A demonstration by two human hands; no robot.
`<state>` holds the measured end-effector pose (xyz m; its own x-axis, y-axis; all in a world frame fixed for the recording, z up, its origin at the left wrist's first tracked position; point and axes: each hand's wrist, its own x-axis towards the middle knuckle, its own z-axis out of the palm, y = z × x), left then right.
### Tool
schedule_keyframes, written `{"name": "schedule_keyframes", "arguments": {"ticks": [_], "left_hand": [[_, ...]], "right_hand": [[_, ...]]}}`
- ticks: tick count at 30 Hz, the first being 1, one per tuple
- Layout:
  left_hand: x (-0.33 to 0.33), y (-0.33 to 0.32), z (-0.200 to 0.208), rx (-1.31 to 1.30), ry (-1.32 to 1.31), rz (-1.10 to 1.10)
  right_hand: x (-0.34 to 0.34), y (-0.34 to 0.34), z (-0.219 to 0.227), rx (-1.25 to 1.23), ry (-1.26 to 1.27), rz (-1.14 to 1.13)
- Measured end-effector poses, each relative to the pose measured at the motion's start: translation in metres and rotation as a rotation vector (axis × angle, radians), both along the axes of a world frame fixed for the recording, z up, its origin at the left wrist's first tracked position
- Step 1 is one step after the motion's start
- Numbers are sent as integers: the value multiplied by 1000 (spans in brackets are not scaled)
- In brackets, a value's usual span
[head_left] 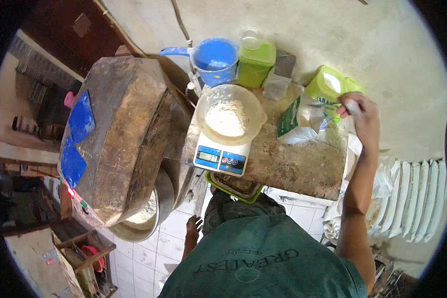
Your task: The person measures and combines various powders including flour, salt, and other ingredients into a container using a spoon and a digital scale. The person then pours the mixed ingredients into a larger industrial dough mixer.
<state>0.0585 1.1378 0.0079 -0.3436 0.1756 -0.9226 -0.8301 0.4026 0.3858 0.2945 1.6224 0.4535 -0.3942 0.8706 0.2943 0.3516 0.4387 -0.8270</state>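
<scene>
On the right, my right hand (363,115) is raised beside a lime-green tub (317,88) with white contents. Its fingers are closed, with something pale at their tips that I cannot make out. My left hand (194,226) hangs low beside my leg, fingers apart and holding nothing. A translucent bowl (257,119) with a mound of white flour (226,118) rests on a white and blue digital kitchen scale (219,161). Between the scale and the tub stands an opened white and green packet (294,124).
The worn wooden table (295,166) also bears a blue dipper (214,54) and a lidded green container (257,62) at the back. A large machine (121,124) stands left, above a metal bowl (165,193) of flour. Several white sacks (412,198) line the right wall.
</scene>
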Motion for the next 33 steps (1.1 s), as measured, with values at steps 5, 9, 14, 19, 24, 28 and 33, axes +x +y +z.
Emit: {"name": "schedule_keyframes", "arguments": {"ticks": [5,9,14,19,24,28,33], "left_hand": [[3,-15,-8,48,49,-99],[-5,-11,4,12,24,-54],[-26,-16,10,-18,-13,-56],[-41,-22,10,-15,55,-47],[-47,-26,9,-4,50,-46],[-44,-28,6,3,32,-44],[-40,-27,7,-2,15,-43]], "right_hand": [[-10,-45,-19,-30,485,117],[-70,-92,-84,-157,464,-71],[-103,-91,-141,-290,587,-223],[-118,-81,-149,-339,516,-306],[-120,-81,-158,-333,507,-297],[-122,-86,-159,-370,549,-264],[-125,-90,-160,-428,626,-242]]}}
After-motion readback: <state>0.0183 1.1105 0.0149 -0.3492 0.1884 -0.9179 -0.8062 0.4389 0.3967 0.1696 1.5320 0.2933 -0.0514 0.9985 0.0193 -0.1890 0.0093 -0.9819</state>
